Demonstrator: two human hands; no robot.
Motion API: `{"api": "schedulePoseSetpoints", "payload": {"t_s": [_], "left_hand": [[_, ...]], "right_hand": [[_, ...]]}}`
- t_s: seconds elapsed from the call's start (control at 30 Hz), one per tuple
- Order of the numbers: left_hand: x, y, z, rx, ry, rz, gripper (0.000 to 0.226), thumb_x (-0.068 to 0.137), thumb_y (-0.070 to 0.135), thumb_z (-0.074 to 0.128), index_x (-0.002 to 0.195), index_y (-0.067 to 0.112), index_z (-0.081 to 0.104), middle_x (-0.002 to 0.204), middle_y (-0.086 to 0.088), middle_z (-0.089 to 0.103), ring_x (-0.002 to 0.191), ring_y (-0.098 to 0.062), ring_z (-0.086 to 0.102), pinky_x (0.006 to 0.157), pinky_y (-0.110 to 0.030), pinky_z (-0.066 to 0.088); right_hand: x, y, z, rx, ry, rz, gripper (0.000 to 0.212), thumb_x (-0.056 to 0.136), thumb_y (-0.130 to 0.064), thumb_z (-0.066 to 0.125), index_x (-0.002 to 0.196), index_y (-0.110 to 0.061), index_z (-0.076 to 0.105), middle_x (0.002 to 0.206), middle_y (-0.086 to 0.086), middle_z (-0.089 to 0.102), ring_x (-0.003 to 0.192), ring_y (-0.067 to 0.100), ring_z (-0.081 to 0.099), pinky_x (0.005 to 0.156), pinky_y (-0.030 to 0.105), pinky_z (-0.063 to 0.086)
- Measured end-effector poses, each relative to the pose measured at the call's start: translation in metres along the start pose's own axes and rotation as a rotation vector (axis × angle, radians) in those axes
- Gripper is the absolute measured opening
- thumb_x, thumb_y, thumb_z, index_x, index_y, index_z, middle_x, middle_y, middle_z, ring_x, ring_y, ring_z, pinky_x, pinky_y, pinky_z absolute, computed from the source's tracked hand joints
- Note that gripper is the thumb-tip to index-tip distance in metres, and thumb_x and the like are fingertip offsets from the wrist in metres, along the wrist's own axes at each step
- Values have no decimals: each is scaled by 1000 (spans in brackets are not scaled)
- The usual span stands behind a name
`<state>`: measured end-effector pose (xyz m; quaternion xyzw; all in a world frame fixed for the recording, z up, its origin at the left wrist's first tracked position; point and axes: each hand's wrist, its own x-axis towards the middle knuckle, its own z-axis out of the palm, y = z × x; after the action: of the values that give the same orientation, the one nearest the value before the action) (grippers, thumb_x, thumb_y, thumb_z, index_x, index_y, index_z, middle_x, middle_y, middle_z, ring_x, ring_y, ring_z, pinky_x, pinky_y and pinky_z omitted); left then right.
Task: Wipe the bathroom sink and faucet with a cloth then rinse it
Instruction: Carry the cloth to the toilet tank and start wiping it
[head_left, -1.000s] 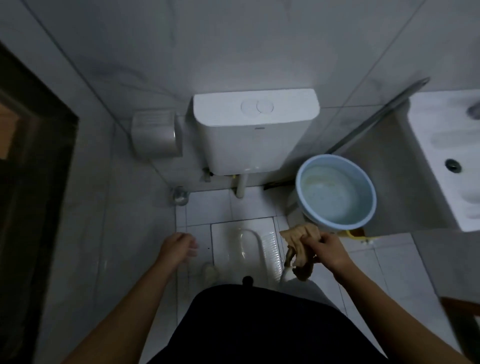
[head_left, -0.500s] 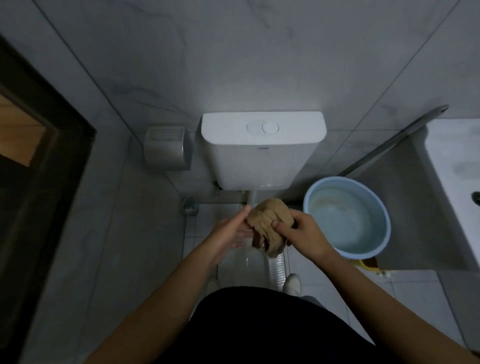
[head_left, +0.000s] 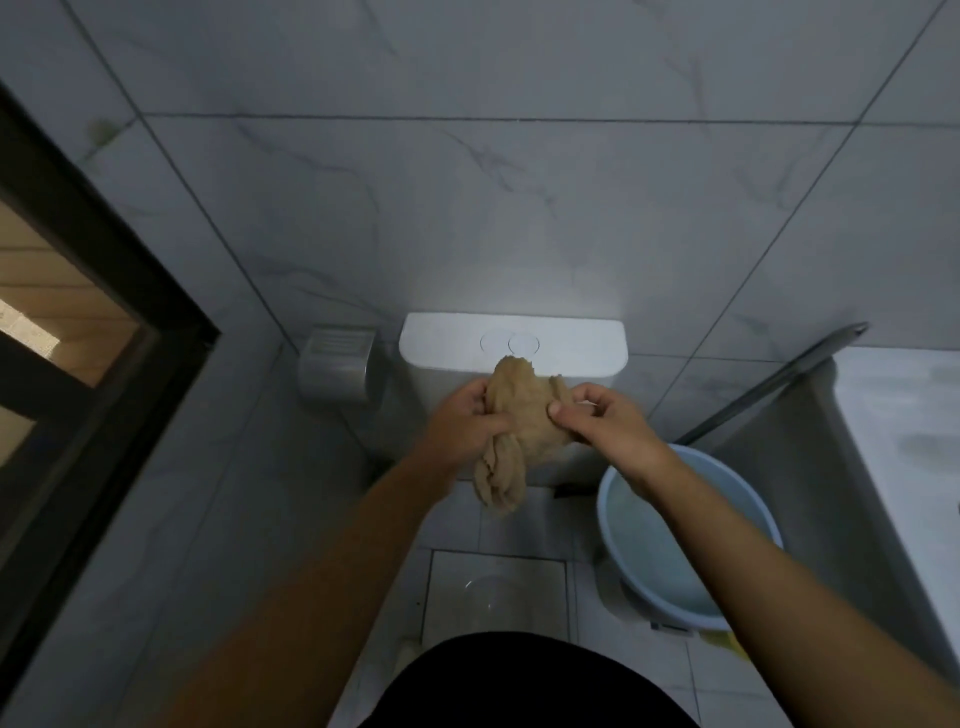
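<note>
Open air leftward; cistern (head_left: 571, 345) ahead and basin (head_left: 675, 545) rightward block passage.

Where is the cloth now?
The cloth is mid-frame in the head view, held between the left hand and right hand, before the cistern.

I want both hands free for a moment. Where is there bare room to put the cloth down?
The cistern lid is bare either side of its buttons. The basin holds only water. The counter at right looks bare. Both hands, left and right, crowd the cloth.
</note>
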<state>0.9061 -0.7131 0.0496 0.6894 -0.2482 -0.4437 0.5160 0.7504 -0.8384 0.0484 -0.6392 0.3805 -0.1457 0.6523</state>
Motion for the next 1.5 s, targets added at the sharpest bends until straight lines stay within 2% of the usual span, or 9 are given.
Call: {"api": "schedulePoseSetpoints", "payload": {"t_s": [0.1, 0.23, 0.43, 0.53, 0.67, 0.93, 1.17, 1.37, 1.5], "left_hand": [[7, 12, -7, 122, -14, 63, 21, 92, 13, 68, 113, 14, 64, 108, -5, 72, 99, -23, 71, 88, -36, 60], [21, 0, -29, 331, 7, 122, 17, 89, 10, 71, 99, -1, 63, 103, -19, 72, 97, -32, 71, 89, -42, 59], [53, -2, -52, 357, 21, 83, 18, 87, 9, 73, 81, 21, 61, 82, 3, 73, 77, -12, 68, 71, -24, 50], [77, 24, -60, 342, 39, 117, 20, 86, 7, 72, 80, 24, 63, 90, -1, 75, 84, -13, 71, 77, -29, 57], [102, 92, -64, 244, 70, 277, 26, 85, -4, 71, 77, 18, 61, 76, 3, 68, 61, 8, 63, 64, -12, 51], [99, 168, -67, 102, 96, 504, 10, 87, 1, 71, 89, 9, 65, 89, -8, 74, 80, -10, 71, 77, -21, 57], [120, 50, -49, 280, 169, 179, 12, 85, 0, 72, 92, 8, 66, 87, -7, 68, 67, 4, 61, 62, -3, 44], [144, 2, -49, 261, 188, 44, 14, 85, 11, 75, 97, 7, 69, 100, -9, 73, 88, -19, 67, 88, -37, 57], [168, 15, -49, 309, 283, 205, 13, 87, 11, 73, 97, 15, 65, 85, 9, 63, 77, -3, 58, 71, -9, 47]], "right_hand": [[13, -5, 0, -45, 5, 93, 29, 86, -14, 74, 104, 6, 62, 88, 16, 62, 81, 23, 60, 70, 25, 53], [21, -5, 4, -190, 55, 127, 12, 88, -12, 72, 91, -5, 64, 75, 4, 61, 67, 12, 58, 50, 9, 46], [49, -9, 3, -407, 128, 93, 24, 83, -11, 74, 97, 5, 65, 99, 24, 69, 82, 23, 62, 78, 41, 54], [71, -35, -3, -446, 184, -8, 21, 82, -12, 75, 94, 2, 66, 93, 21, 69, 79, 22, 61, 76, 45, 55], [100, -98, -21, -409, 294, -218, 18, 79, -14, 76, 90, -2, 67, 84, 20, 69, 71, 21, 61, 68, 43, 54], [90, -176, -39, -307, 345, -564, 12, 80, -7, 73, 86, -14, 65, 81, 15, 65, 72, 13, 57, 66, 24, 52], [111, -51, -28, -438, 258, -172, 25, 73, -25, 78, 88, -10, 66, 86, 17, 70, 77, 32, 70, 75, 53, 58], [131, -15, -19, -440, 245, -114, 18, 80, -16, 77, 92, -9, 67, 86, 8, 67, 80, 29, 67, 79, 48, 58], [163, -27, -21, -434, 303, -173, 22, 81, -17, 76, 101, -14, 67, 90, 0, 66, 79, 20, 65, 80, 39, 58]]}}
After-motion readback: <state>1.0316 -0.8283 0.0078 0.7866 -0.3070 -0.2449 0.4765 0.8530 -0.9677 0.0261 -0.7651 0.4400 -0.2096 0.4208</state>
